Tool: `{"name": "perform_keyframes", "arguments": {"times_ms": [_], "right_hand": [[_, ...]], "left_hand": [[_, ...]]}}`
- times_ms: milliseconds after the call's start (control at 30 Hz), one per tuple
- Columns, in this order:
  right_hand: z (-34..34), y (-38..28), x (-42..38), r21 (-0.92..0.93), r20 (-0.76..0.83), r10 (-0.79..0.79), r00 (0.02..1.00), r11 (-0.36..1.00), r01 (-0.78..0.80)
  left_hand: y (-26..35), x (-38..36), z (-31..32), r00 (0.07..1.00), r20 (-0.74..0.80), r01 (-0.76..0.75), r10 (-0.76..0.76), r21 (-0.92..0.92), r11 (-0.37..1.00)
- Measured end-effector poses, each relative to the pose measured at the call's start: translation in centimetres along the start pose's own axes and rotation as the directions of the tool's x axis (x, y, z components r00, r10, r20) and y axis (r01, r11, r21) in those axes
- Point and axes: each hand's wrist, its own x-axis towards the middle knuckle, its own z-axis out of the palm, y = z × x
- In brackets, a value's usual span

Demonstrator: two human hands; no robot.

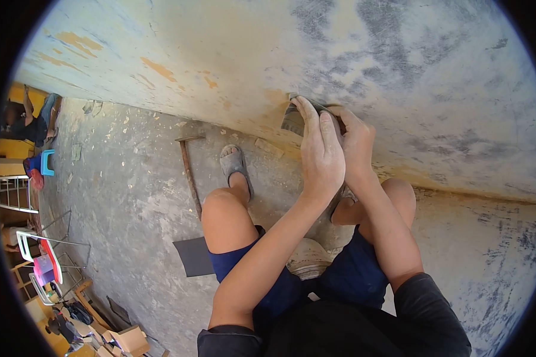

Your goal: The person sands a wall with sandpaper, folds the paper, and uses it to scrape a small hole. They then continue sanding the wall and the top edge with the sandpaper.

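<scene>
Both my hands press a dark sheet of sandpaper [293, 121] against a pale, patchy wall [363, 65] low down near the floor. My left hand [320, 153] lies flat on top, fingers together, covering most of my right hand [356, 138], which is underneath with its fingers on the sheet. Only the left edge of the sandpaper shows. I am crouched or seated with bare knees and dark blue shorts just below my arms.
A hammer [188, 169] lies on the dusty concrete floor beside my sandalled foot [235, 166]. Another dark sheet [193, 256] lies near my thigh. At far left are a seated person [33, 122], a blue stool [46, 162], metal frames and boxes.
</scene>
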Motion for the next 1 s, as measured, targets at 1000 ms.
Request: {"name": "perform_keyframes", "arguments": {"times_ms": [1000], "right_hand": [[1.5, 0.1, 0.7, -0.054, 0.033, -0.140, 0.990, 0.988, 0.141]], "left_hand": [[-0.7, 1.4, -0.8, 0.997, -0.047, 0.054, -0.060, -0.123, 0.991]]}}
